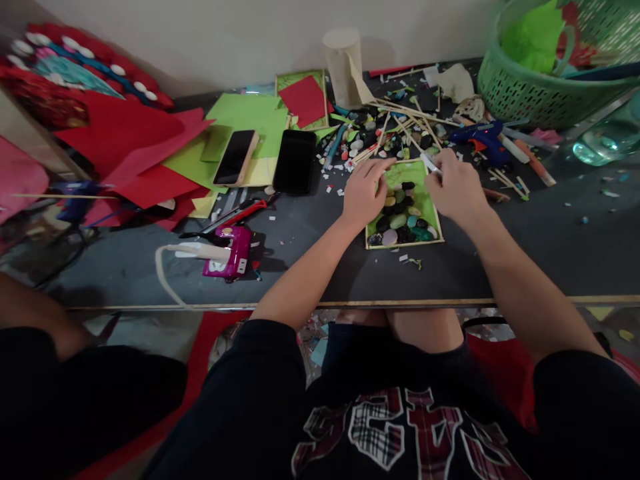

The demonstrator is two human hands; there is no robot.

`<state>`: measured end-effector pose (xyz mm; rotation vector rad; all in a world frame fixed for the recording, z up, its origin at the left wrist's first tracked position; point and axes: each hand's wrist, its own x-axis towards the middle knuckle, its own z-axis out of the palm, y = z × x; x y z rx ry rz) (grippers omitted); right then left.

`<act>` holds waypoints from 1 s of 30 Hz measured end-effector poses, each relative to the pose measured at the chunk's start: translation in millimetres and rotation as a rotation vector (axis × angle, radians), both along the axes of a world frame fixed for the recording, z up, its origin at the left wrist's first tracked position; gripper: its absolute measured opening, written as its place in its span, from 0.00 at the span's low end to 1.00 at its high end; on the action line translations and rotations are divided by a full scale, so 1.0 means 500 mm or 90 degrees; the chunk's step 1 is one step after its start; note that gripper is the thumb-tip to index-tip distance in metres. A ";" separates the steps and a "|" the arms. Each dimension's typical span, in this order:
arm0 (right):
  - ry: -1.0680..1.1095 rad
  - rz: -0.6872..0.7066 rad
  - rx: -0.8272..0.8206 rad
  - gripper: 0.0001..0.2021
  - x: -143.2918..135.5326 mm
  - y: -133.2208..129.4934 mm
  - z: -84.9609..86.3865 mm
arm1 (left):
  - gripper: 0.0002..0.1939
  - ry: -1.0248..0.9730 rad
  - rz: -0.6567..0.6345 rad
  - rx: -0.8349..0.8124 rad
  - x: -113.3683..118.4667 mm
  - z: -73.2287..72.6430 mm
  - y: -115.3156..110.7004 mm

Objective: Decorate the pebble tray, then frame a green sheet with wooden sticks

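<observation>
Lime-green rect. tray w/ thin pale stick rim [405, 245] on dark-grey flat table [310, 267], set back from near edge; long axis approx. near-to-far. Smooth multicolour pebbles [399, 221] in near + mid part. R hand [456, 185] at tray's far-R corner, pinching slim white item [430, 163], type unclear; tip slants L twd far rim. L hand [365, 190] bent over far-L corner, fingers close tog.; can't tell if gripping rim.
</observation>
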<state>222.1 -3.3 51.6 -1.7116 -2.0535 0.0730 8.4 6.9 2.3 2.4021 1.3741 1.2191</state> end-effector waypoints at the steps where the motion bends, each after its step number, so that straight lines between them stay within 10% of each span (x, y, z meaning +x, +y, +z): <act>1: 0.030 0.029 0.011 0.16 -0.007 -0.003 -0.006 | 0.26 -0.007 0.001 0.007 0.003 0.003 -0.004; 11: 0.266 0.259 0.062 0.24 -0.041 -0.007 -0.023 | 0.21 -0.031 0.007 0.144 0.016 0.002 -0.008; 30: 0.173 0.195 0.189 0.16 -0.047 0.003 -0.049 | 0.20 0.000 -0.002 0.146 0.021 0.011 -0.016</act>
